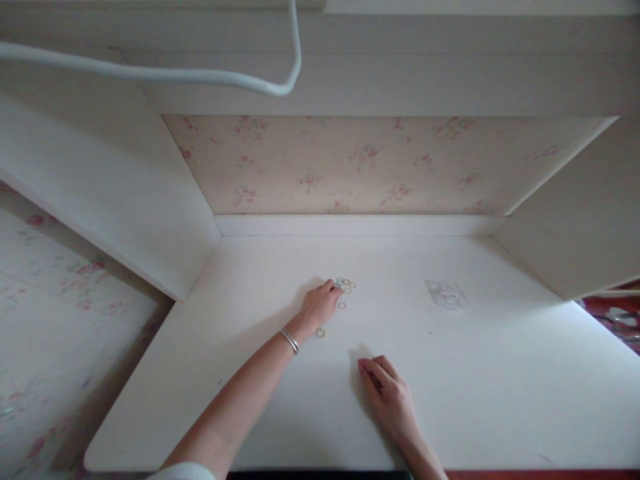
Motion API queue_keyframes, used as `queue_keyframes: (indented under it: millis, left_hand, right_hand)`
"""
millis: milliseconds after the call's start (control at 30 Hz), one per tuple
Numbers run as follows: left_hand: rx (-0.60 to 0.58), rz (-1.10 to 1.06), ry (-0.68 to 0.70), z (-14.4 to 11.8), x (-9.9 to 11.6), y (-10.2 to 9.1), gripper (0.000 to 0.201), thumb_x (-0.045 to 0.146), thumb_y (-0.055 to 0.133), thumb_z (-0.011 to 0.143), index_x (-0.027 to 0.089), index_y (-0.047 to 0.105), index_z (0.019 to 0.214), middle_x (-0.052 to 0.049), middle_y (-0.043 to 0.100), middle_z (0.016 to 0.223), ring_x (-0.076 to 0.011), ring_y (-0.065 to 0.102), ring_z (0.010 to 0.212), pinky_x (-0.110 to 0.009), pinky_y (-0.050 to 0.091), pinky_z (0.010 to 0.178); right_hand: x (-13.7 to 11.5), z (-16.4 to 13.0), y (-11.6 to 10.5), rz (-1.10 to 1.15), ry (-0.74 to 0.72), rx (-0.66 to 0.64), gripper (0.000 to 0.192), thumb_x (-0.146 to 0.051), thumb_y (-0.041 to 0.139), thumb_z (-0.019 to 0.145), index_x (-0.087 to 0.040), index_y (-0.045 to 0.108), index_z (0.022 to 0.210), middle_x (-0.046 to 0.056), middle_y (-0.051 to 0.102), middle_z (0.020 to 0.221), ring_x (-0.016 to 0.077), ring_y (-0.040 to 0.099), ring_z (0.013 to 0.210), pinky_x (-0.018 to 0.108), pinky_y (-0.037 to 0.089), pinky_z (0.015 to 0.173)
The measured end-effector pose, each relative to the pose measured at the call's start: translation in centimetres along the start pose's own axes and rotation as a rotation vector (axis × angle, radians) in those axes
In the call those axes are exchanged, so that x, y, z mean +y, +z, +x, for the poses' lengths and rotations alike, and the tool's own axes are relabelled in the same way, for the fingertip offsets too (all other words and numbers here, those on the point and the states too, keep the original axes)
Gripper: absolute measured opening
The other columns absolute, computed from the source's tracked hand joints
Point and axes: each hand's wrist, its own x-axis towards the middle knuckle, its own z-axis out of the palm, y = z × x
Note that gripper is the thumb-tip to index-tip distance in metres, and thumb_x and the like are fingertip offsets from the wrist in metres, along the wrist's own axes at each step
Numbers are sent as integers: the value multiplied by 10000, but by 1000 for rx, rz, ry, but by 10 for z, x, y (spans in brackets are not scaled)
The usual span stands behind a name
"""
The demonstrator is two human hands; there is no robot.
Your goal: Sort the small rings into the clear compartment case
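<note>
On the white desk (500, 373) lies a small cluster of little rings (346, 285), yellow and pale blue. My left hand (320, 305), with a silver bracelet on the wrist, reaches forward and its fingertips touch the near edge of that cluster. One ring (342, 305) lies just right of this hand and another yellow ring (321, 332) lies beside the wrist. My right hand (387, 393) rests palm down on the desk nearer to me, fingers loosely together, holding nothing.
A small clear plastic bag (447, 293) lies flat to the right of the rings. White side panels (125, 200) wall the desk left and right, with floral wallpaper behind. A white cable (200, 75) hangs overhead.
</note>
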Motion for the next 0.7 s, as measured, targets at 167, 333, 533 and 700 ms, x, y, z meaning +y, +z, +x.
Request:
queue_keyframes:
  millis: [167,333,533,700]
  left_hand:
    - [-13,-8,-3,6,-6,0,273,326,384,947,264,639,1021,-24,568,1037,-153,592,842,-255,456,702]
    - [-19,-50,9,13,-10,1,248,306,432,925,245,673,920,-23,594,993,-144,595,815,-249,452,702]
    - [33,-137,-8,13,-11,1,230,260,456,913,245,685,931,-17,618,994,-134,600,837,-237,453,747]
    - [117,-234,-31,4,-15,-4,206,229,484,907,219,685,949,-13,636,973,-117,601,876,-214,454,801]
  right_hand:
    - [2,4,1,-15,11,-52,272,-330,399,946,-208,642,942,52,581,855,139,569,713,223,443,653]
    - [-1,5,1,-33,-1,-47,274,-322,393,947,-205,641,946,55,582,865,140,570,723,228,442,658]
    - [-2,5,1,-44,7,-28,278,-313,394,942,-202,648,932,52,588,857,134,575,707,219,444,639]
    - [-4,5,1,-58,-3,2,281,-317,403,936,-196,658,926,56,598,855,131,584,699,215,455,640]
